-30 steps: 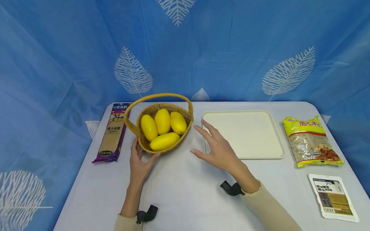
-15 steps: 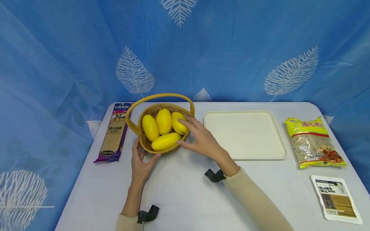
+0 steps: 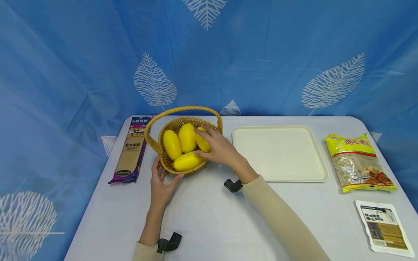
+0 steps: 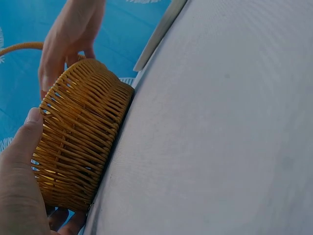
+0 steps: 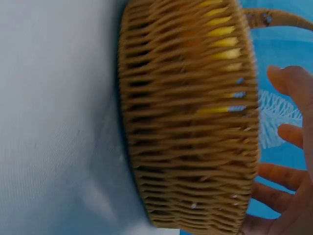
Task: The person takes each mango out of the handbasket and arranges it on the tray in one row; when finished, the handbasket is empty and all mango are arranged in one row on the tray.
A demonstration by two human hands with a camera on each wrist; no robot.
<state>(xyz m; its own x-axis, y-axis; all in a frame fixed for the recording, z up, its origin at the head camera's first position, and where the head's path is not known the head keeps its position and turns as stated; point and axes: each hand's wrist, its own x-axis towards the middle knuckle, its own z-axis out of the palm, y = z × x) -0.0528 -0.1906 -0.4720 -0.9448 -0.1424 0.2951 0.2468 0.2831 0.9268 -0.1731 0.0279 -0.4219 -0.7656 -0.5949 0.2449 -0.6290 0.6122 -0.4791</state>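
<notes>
A wicker basket [image 3: 167, 165] with an arched handle stands at the back left of the table, holding several smooth yellow mangoes [image 3: 172, 144]. My left hand [image 3: 161, 188] grips its near-left side; the left wrist view has the thumb [image 4: 27, 129] at the rim and fingers low against the wicker. Over the basket's right side reaches my right hand [image 3: 220, 146], its fingers spread above the right-hand mango [image 3: 202, 142] and partly covering it. The thumb overlaps the end of the front mango [image 3: 187, 162]. In the right wrist view the basket wall hides the mango beneath that hand.
Left of the basket lies a spaghetti pack [image 3: 131, 150]. A cream tray [image 3: 281, 154] is to its right. Farther right are a yellow-ended pasta bag [image 3: 360, 163] and a flat white sachet [image 3: 385, 228]. A blue leaf-print curtain [image 3: 245, 54] hangs behind the table.
My right hand has moved left from beside the tray to over the right-hand mango in the basket. The left hand has kept its hold on the basket.
</notes>
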